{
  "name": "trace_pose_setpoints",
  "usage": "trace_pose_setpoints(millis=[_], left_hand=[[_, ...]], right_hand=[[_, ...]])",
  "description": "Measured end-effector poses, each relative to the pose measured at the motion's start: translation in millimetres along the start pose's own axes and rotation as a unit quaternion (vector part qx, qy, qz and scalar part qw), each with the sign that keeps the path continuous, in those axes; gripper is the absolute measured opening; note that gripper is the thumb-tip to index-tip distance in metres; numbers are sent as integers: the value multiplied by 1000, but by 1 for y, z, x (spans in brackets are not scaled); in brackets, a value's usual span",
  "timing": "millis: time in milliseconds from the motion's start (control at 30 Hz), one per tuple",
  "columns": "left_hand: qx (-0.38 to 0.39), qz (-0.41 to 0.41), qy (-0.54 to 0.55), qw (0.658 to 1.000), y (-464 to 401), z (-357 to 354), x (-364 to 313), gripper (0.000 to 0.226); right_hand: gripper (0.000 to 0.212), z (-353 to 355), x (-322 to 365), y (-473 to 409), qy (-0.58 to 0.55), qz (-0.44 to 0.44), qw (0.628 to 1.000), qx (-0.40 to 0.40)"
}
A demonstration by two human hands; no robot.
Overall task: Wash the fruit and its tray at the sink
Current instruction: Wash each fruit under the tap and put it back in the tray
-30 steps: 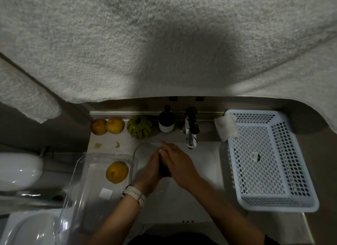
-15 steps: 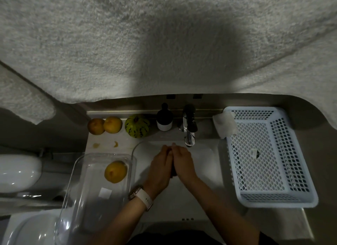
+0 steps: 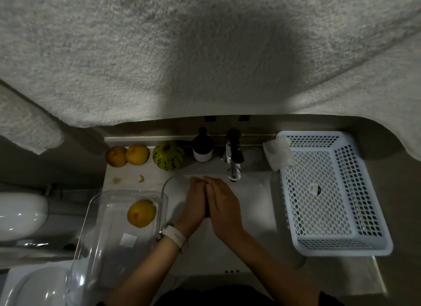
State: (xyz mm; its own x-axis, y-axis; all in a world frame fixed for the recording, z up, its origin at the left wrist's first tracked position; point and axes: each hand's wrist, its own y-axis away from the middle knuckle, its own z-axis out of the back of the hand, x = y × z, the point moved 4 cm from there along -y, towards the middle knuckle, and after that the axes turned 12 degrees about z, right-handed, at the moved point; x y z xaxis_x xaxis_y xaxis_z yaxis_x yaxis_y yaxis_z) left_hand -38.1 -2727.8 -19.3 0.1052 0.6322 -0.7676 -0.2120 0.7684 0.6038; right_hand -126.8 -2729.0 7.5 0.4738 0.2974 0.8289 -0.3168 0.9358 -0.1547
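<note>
My left hand (image 3: 196, 203) and right hand (image 3: 224, 205) press palm to palm over the sink (image 3: 257, 205), fingers straight, a dark sliver barely visible between them

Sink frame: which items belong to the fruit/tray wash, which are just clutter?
Job:
clear tray
yellow fruit in tray
two fruits on ledge
striped gourd
tap
sink
left hand
right hand

Clutter:
dark bottle
white basket
folded cloth
peel scraps

Dim bathroom, grey counter (image 3: 405, 214), toilet (image 3: 20, 214)
</note>
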Motion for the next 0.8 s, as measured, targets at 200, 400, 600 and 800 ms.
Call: trace_pose_setpoints(millis=[200, 400, 600, 800], left_hand=[[-4, -223, -262, 939, 15, 0, -17, 34], [-31, -227, -193, 954, 20, 5, -19, 50], [-65, -108, -44, 991, 19, 3, -6, 61], [65, 91, 125, 986, -3, 0, 11, 75]], right_hand=[[29, -9, -27, -2, -232, -375, 897, -32], [38, -5, -26, -4, -315, -438, 840, -58], [32, 1, -8, -6, -292, -256, 909, -150], [38, -1, 8, -1, -31, 33, 997, -64]])
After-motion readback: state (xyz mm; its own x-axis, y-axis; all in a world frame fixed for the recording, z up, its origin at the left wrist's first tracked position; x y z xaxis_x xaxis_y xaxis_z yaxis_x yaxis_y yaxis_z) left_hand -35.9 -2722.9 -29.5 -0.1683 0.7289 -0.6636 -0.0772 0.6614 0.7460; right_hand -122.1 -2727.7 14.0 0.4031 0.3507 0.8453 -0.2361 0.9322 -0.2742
